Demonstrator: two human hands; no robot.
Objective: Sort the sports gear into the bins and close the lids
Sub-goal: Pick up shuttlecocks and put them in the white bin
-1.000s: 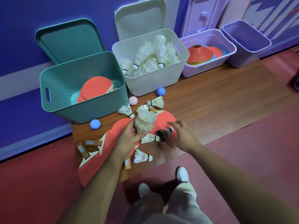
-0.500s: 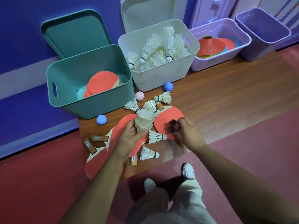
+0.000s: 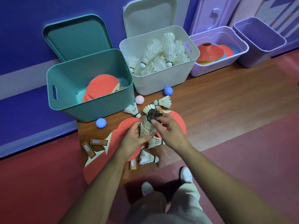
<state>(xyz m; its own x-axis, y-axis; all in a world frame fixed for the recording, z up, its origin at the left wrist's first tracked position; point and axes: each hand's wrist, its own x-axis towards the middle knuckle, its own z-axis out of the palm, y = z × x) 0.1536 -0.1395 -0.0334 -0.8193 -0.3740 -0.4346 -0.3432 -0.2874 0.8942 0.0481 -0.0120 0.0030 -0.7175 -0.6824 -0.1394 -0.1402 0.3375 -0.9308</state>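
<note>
My left hand [image 3: 134, 140] grips a stack of white shuttlecocks [image 3: 145, 126] above the floor. My right hand [image 3: 169, 128] pinches a black shuttlecock [image 3: 152, 114] and holds it at the top of that stack. Loose white shuttlecocks lie around: one [image 3: 163, 101] near the white bin, one [image 3: 132, 109] by the teal bin, one [image 3: 148, 158] near my left wrist. Red paddles [image 3: 179, 118] lie flat under my hands. The white bin [image 3: 161, 81] holds several shuttlecocks. The teal bin [image 3: 90, 109] holds red paddles.
Spiky balls lie on the wood floor: blue [image 3: 101, 123], pink [image 3: 139, 99], blue [image 3: 168, 91]. A lilac bin [image 3: 242, 46] holds flat cones; a purple bin [image 3: 265, 47] stands at the right. Open lids lean on the wall behind the bins. My shoes [image 3: 186, 174] are at the floor's near edge.
My right hand picked the black shuttlecock up off the paddle and carried it left onto the top of the stack in my left hand. The view tilted up slightly.
</note>
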